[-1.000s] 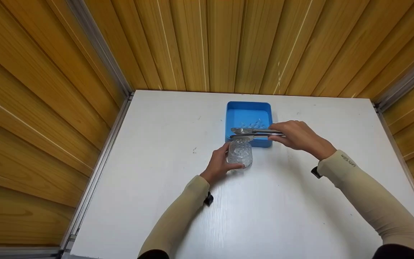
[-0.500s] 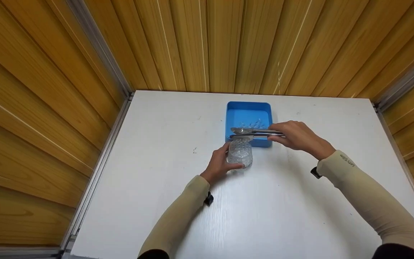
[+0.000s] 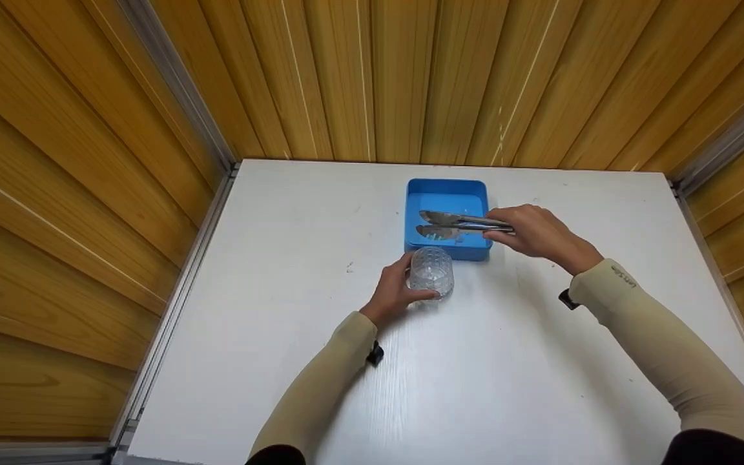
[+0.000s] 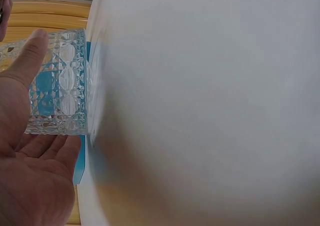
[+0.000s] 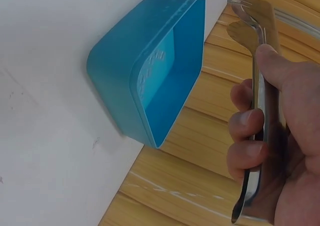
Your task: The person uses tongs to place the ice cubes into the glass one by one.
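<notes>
My left hand (image 3: 392,292) grips a clear glass tumbler (image 3: 432,271) with a cut pattern, near the front edge of a blue box. In the left wrist view the thumb lies along one side of the tumbler (image 4: 67,81) and the fingers are on the other. Metal tongs (image 3: 465,223) are held in my right hand (image 3: 533,236), their tips slightly apart over the box. Nothing shows between the tips in the right wrist view, where thumb and curled fingers squeeze the tongs (image 5: 260,101).
The blue box (image 3: 446,187) stands on a white tabletop (image 3: 307,245), just behind the tumbler. Small clear pieces (image 5: 151,68) lie on its floor. Wood-pattern walls (image 3: 398,84) rise at the back and both sides.
The tongs have moved from above the tumbler's rim back over the box, with the right hand shifting slightly away from me. The left hand and tumbler have stayed almost in place.
</notes>
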Tool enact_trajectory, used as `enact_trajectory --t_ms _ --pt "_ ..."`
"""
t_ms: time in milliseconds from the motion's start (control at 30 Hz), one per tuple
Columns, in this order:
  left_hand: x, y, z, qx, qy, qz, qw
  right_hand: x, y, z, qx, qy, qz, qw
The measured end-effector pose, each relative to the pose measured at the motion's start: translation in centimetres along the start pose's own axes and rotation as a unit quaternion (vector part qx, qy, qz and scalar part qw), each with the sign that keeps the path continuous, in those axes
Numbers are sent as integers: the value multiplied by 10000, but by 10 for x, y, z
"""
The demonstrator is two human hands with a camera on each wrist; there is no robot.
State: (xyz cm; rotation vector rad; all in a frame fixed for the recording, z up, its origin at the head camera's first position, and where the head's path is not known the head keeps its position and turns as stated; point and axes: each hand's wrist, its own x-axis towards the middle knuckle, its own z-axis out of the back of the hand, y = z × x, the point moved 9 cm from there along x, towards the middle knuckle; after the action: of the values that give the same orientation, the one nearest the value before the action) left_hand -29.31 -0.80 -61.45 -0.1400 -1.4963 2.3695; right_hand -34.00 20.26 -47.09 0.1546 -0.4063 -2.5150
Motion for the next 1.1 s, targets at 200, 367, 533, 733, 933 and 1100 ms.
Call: enact_trajectory --t_ms 200,367,533,733,933,1100 --pt "1 0 0 -71 -6 4 10000 7 -14 4 50 -51 -155 9999" --pt "1 2 0 -33 -6 76 10000 14 -26 6 25 -34 -314 9995" --pt "1 1 0 -3 -3 95 10000 19 -37 7 -27 16 -520 9986" --pt "0 3 0 -2 0 171 9999 25 -48 6 -83 69 -635 9979" --pt "1 2 2 -8 -45 70 10000 33 -59 6 -171 58 -721 9972" --pt "0 2 3 36 -51 121 9999 39 -64 5 -264 81 -796 9964"
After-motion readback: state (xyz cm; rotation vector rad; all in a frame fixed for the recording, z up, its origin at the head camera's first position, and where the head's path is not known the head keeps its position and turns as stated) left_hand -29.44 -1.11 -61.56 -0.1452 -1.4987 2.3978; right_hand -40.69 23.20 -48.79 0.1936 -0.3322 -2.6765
